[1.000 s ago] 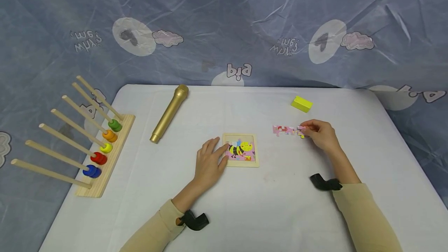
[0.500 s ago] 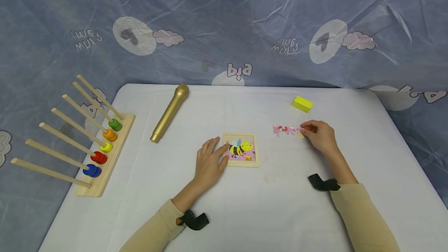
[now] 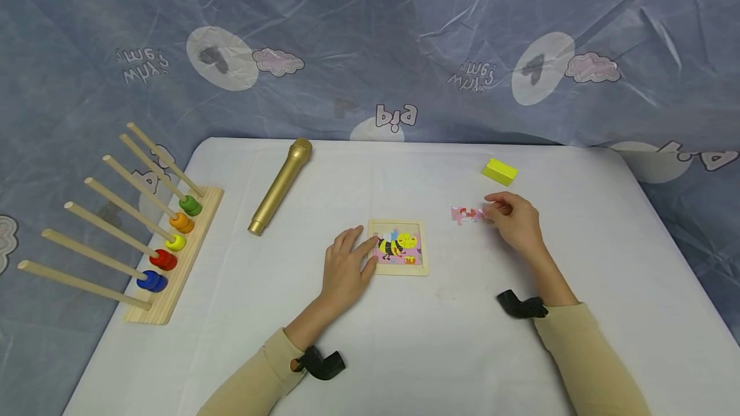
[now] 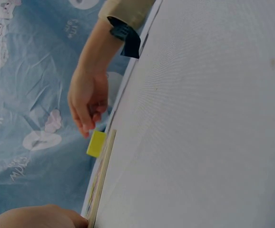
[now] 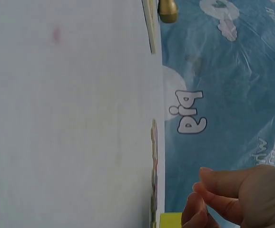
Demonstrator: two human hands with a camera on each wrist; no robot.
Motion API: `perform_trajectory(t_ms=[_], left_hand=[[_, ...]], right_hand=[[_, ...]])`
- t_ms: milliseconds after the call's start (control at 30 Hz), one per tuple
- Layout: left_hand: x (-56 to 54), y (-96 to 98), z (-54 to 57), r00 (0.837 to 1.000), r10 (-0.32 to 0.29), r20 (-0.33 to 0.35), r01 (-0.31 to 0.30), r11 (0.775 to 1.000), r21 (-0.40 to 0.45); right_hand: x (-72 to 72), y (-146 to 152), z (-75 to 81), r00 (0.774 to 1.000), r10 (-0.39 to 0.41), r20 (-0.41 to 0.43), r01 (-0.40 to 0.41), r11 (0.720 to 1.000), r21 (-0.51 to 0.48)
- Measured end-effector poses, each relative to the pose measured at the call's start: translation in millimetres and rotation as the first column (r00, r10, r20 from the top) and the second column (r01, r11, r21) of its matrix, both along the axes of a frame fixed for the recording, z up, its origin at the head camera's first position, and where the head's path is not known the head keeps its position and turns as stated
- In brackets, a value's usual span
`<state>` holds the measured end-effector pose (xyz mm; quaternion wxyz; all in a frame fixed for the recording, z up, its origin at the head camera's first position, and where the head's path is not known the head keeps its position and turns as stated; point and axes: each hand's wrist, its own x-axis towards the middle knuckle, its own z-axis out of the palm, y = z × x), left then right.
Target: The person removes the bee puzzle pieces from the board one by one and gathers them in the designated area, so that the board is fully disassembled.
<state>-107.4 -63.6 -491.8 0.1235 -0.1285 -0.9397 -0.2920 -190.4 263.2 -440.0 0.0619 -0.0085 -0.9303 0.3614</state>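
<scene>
A square wooden puzzle with a bee picture lies mid-table. My left hand rests at its left side, fingers relaxed, index fingertip and thumb on the frame's edge. To the right, several pink puzzle pieces lie in a row. Over the right end of this row hovers my right hand, hiding some of the pieces. In the right wrist view, thumb and fingers of the right hand are loosely bent with nothing visible between them, beside the pieces seen edge-on.
Behind the pieces lies a yellow block. A gold microphone is at the back left. On the left stands a wooden bead rack with tall pegs and coloured beads. A patterned cloth hangs behind the white table.
The right hand, which was at a pink puzzle piece at the row's right end, has lifted a little and moved left over the row. My left hand and the bee puzzle stay put.
</scene>
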Motion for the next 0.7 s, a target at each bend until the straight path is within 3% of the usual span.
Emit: perform_trajectory(t_ms=[333,700], left_hand=[[0.4,0.3,1.7,1.0,0.002,0.013,-0.002,1.0,-0.009],[0.0,-0.9,-0.1,1.0,0.006,0.009,-0.006,1.0,-0.019]], right_hand=[[7.6,-65,-2.5,0.986,0.167,-0.005,-0.167,0.978,-0.123],[22.0,-124,0.5,0.949,0.313,0.032,-0.305,0.941,-0.144]])
